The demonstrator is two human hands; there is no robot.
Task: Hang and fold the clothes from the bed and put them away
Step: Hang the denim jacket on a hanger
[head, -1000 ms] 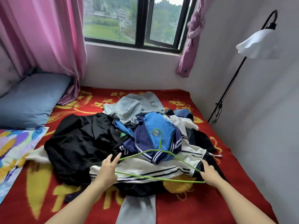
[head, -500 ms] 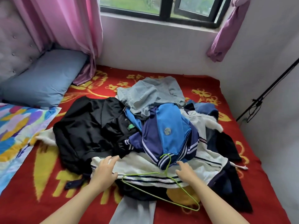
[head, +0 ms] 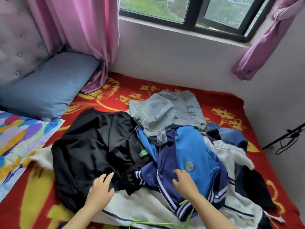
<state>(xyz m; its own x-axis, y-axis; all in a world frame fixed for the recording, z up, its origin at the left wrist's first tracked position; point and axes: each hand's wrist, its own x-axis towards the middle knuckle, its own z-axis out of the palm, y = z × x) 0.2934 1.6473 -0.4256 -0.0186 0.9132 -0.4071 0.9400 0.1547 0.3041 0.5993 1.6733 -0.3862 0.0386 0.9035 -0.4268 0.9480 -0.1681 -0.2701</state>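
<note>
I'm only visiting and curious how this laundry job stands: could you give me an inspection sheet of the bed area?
Surface: red flowered blanket covering the bed.
Job's things: heap of clothes holding a black top, blue jacket, grey denim garment and white striped garment; green hanger lies at the near edge.
Clutter: blue pillow and multicoloured cloth on the left.
Hands: left hand open, resting on the black top; right hand open, on the blue jacket.
Cables: black cable looped on a pole by the right wall.
Surroundings: window, pink curtain, knotted purple curtain.
</note>
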